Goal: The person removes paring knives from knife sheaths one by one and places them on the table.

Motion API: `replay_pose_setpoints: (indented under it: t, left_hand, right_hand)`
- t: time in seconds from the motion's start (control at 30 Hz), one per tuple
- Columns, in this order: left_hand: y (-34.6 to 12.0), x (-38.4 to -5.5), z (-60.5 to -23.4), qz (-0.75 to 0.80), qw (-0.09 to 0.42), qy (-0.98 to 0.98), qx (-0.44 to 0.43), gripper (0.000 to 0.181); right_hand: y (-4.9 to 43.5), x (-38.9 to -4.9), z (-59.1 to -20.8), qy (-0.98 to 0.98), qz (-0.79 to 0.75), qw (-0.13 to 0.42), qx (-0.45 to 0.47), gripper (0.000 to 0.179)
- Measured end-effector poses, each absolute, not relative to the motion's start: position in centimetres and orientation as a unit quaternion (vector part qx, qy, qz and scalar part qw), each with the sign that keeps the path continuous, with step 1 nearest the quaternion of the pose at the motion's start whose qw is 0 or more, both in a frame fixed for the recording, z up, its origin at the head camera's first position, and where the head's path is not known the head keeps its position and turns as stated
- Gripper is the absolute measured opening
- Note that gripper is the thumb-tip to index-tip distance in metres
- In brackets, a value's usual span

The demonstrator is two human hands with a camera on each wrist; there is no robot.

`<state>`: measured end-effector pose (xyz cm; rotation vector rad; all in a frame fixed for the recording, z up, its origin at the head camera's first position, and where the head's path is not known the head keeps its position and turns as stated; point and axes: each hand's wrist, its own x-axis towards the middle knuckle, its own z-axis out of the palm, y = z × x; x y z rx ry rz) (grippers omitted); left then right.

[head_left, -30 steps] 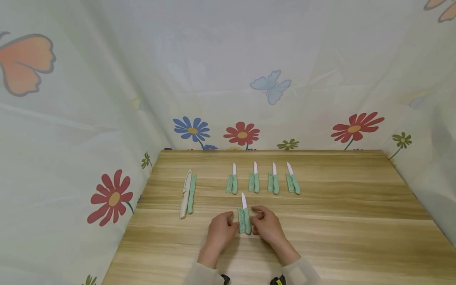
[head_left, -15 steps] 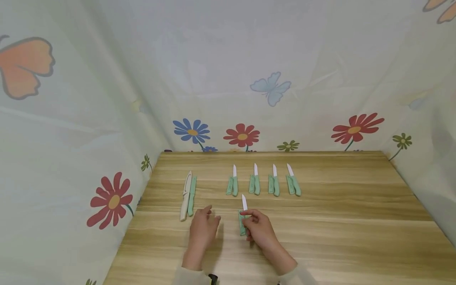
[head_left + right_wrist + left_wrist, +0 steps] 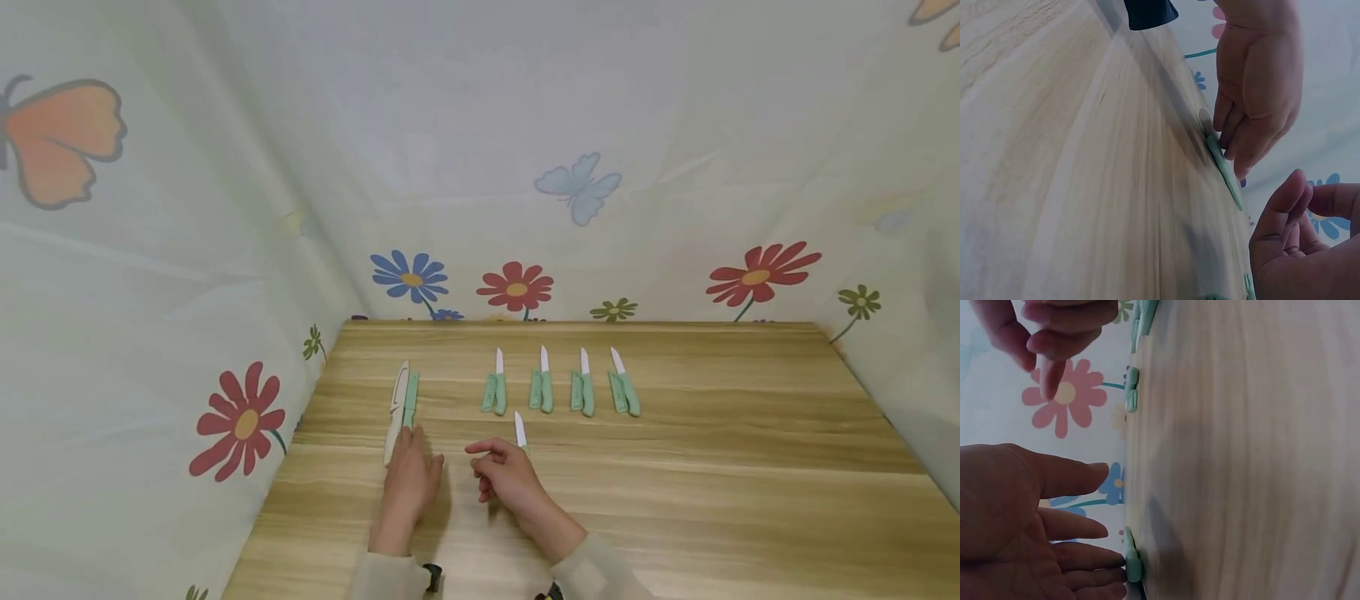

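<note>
In the head view my left hand (image 3: 407, 479) reaches over the handle end of a long green knife (image 3: 412, 398). Its fingers are straight; in the left wrist view the fingertips meet the green handle (image 3: 1133, 565). Against that knife lies a cream knife (image 3: 397, 410), partly covered by the hand. My right hand (image 3: 512, 485) hovers to the right, fingers loosely bent and holding nothing. Behind it, a small paring knife (image 3: 521, 429) shows mostly its white blade; the hand hides most of the green handle and the sheath. In the right wrist view the fingers (image 3: 1279, 219) bend toward the thumb.
Farther back stands a row of several green-handled paring knives (image 3: 543, 392), each with a green sheath (image 3: 536, 389) at its left side. The wooden table (image 3: 720, 483) ends at a white curtain (image 3: 645, 117) printed with flowers and butterflies.
My left hand has moved left, away from the front paring knife and onto the long green knife. The right hand has passed leftward over the paring knife, covering its handle.
</note>
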<state>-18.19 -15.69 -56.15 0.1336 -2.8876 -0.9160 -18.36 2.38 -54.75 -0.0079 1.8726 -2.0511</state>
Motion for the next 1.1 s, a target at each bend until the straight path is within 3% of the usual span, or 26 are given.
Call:
replay_pose_setpoints:
  t: [0.4, 0.63, 0.97, 1.1]
  left_hand:
    - [-15.6, -17.2, -56.3, -0.284, 0.067, -0.956, 0.036, 0.056]
    - [-15.5, -17.4, -56.2, -0.296, 0.121, -0.946, 0.051, 0.05]
    - [-15.7, -18.6, -56.4, -0.309, 0.129, -0.94, 0.072, 0.046]
    - [-15.9, -19.2, -56.4, -0.331, 0.142, -0.928, 0.095, 0.034]
  right_hand:
    - [-0.6, -19.2, -55.4, 0.665, -0.724, 0.186, -0.009, 0.034]
    - [-2.0, -20.0, -56.1, 0.671, -0.721, 0.173, -0.028, 0.039]
    - [-2.7, -20.3, -56.7, 0.646, -0.72, 0.234, -0.098, 0.055]
    - [-2.5, -20.2, -56.5, 0.639, -0.723, 0.241, -0.1, 0.056]
